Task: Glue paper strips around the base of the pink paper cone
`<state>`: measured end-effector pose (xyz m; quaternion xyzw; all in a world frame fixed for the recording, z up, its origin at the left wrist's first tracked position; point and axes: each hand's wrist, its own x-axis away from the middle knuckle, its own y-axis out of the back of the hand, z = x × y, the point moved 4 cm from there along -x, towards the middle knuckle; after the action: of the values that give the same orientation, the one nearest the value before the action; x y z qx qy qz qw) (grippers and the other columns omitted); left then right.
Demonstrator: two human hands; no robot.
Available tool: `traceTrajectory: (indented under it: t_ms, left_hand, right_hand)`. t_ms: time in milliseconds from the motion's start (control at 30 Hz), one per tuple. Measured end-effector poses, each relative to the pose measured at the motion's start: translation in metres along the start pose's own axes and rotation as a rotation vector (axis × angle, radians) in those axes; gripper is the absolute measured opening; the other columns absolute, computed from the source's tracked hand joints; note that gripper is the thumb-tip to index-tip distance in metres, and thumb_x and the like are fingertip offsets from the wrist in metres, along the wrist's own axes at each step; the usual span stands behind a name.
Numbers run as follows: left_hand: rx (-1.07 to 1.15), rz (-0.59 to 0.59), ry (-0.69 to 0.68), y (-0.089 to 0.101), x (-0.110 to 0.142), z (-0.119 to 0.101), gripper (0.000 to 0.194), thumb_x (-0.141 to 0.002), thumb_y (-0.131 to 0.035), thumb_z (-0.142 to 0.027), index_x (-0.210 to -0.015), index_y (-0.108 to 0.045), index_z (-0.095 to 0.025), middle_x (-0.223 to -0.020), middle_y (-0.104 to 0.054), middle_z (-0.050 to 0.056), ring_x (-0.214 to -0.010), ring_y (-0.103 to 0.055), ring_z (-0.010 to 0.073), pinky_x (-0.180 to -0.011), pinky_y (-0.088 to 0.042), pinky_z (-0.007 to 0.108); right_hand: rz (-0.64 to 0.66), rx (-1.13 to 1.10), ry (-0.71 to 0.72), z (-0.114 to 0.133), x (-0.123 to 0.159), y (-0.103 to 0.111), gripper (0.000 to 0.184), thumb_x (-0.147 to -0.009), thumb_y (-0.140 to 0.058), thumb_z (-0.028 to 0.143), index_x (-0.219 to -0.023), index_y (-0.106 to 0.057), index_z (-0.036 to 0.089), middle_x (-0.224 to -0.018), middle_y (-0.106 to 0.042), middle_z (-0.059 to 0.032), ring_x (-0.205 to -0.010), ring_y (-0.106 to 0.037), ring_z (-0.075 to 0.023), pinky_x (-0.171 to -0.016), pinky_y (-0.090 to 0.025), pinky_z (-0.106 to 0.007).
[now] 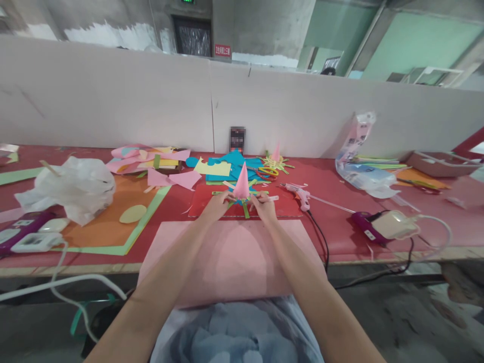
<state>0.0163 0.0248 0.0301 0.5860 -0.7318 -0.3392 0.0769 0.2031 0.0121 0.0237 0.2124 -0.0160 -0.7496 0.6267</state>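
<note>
A pink paper cone stands point up in front of me, with green, yellow and blue paper strips spreading out from its base. My left hand is closed at the left side of the base, fingertips pinching the strips there. On the other side my right hand pinches the strips at the right of the base. A small pale piece sticks out beside the right fingers; I cannot make out what it is. Beneath the cone lies a red board.
A pink glue gun with a black cord lies to the right. Behind are yellow-handled scissors, blue paper and a second cone. Pink paper covers the near edge. Power strips and a plastic bag lie at the sides.
</note>
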Motion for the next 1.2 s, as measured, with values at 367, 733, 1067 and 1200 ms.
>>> traceTrajectory:
  t_ms: [367, 733, 1067, 1200]
  left_hand:
    - [-0.020, 0.018, 0.016, 0.0010, 0.0004, -0.0018, 0.049, -0.067, -0.036, 0.005, -0.102, -0.059, -0.019, -0.101, -0.072, 0.000, -0.095, -0.065, 0.0157, -0.084, -0.050, 0.029]
    - [-0.014, 0.017, 0.006, 0.0008, 0.0000, -0.0015, 0.049, -0.066, -0.035, 0.006, -0.102, -0.058, -0.020, -0.101, -0.072, 0.000, -0.098, -0.064, 0.0162, -0.089, -0.049, 0.031]
    - [0.000, 0.024, 0.006, 0.0003, -0.0002, 0.0005, 0.050, -0.066, -0.037, 0.005, -0.103, -0.059, -0.020, -0.101, -0.072, 0.000, -0.102, -0.063, 0.0161, -0.090, -0.048, 0.032]
    - [-0.021, 0.013, -0.003, -0.0002, -0.0003, -0.0009, 0.048, -0.068, -0.038, 0.005, -0.102, -0.060, -0.021, -0.100, -0.071, 0.000, -0.103, -0.062, 0.0161, -0.093, -0.047, 0.032]
  right_hand:
    - [0.005, -0.013, -0.019, 0.0007, 0.0007, -0.0003, 0.027, -0.079, -0.055, 0.046, -0.064, -0.044, 0.026, -0.047, -0.060, 0.0038, -0.049, -0.057, -0.0181, -0.054, -0.040, -0.029]
    - [0.023, 0.006, -0.041, 0.0011, 0.0018, 0.0003, 0.026, -0.078, -0.054, 0.042, -0.063, -0.042, 0.025, -0.045, -0.059, 0.0046, -0.048, -0.055, -0.0175, -0.050, -0.037, -0.027]
    - [-0.018, 0.001, -0.023, 0.0034, 0.0015, 0.0024, 0.023, -0.078, -0.054, 0.039, -0.062, -0.043, 0.025, -0.045, -0.059, 0.0044, -0.049, -0.059, -0.0170, -0.054, -0.042, -0.027]
    - [-0.026, -0.022, -0.047, 0.0022, 0.0003, 0.0029, 0.026, -0.078, -0.053, 0.044, -0.062, -0.047, 0.024, -0.046, -0.061, 0.0029, -0.048, -0.060, -0.0175, -0.054, -0.043, -0.027]
